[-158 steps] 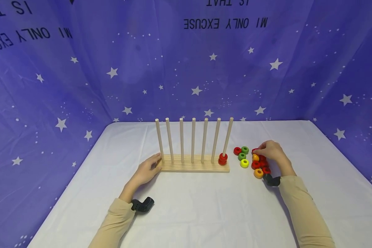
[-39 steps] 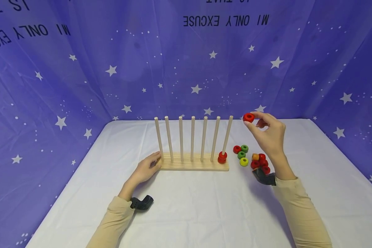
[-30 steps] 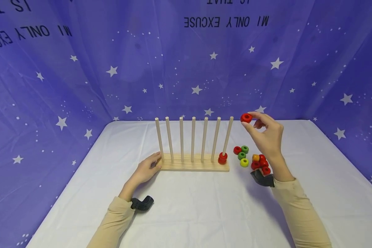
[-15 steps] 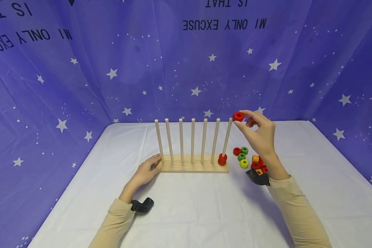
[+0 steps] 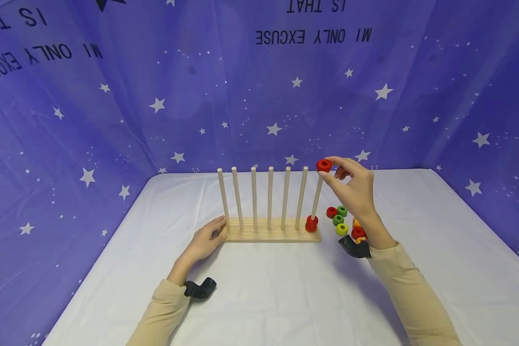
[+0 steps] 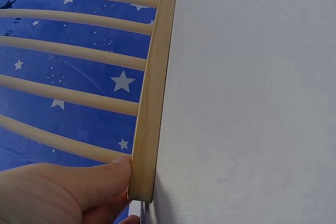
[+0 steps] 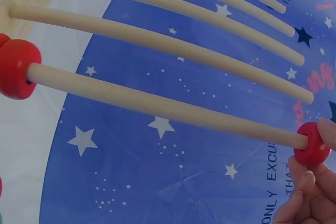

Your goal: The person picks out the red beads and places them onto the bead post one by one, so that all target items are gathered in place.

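A wooden peg stand (image 5: 272, 234) with a row of several upright pegs is on the white table. My left hand (image 5: 204, 239) grips its left end, thumb against the base's edge in the left wrist view. Between thumb and fingertips my right hand (image 5: 354, 190) pinches a red bead (image 5: 323, 165) right at the top of the rightmost peg. From the right wrist view, the peg's tip meets the hole of this bead (image 7: 312, 144). Red beads (image 5: 311, 224) are stacked at the foot of that same peg; the other pegs carry none.
Right of the stand lie a loose red bead (image 5: 331, 212), two green beads (image 5: 338, 219) and a yellow bead (image 5: 341, 229). More red (image 5: 358, 233) and orange beads are partly hidden behind the right wrist. A purple star-patterned curtain (image 5: 242, 96) encloses the table's back and sides.
My right hand picked a red bead from the pile, raised it and moved it left to the rightmost peg's top. The left hand has stayed at the stand's left end.
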{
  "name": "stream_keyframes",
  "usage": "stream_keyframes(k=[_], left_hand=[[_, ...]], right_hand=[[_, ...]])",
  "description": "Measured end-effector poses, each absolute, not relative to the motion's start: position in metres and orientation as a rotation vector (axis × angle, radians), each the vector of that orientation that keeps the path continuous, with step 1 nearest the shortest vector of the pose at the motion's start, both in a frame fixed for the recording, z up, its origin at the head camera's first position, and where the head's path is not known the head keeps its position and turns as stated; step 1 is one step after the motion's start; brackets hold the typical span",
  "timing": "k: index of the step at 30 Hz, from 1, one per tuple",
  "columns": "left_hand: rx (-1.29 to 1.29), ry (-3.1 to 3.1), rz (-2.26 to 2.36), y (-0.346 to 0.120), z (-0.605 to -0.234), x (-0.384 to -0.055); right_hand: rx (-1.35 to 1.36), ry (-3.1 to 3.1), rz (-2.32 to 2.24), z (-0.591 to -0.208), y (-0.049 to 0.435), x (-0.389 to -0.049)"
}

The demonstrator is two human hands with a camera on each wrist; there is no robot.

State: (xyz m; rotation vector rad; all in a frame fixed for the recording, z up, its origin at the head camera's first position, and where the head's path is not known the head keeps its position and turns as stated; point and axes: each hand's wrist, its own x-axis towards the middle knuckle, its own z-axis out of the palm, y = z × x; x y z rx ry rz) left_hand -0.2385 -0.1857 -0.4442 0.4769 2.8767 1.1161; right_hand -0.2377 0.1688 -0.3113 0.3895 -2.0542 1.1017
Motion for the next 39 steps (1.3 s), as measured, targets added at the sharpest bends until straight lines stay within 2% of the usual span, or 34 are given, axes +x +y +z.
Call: stream_keyframes(k=[13, 39], left_hand=[[0.554, 2.915, 1.047, -0.184, -0.44, -0.237], [0.493, 2.89, 1.116, -0.185, -0.443, -0.238]], right_hand=[[0.36, -2.043, 1.098, -0.324, 0.174, -0.234], [0.398, -2.147, 1.017, -0.342, 0.173, -0.24]])
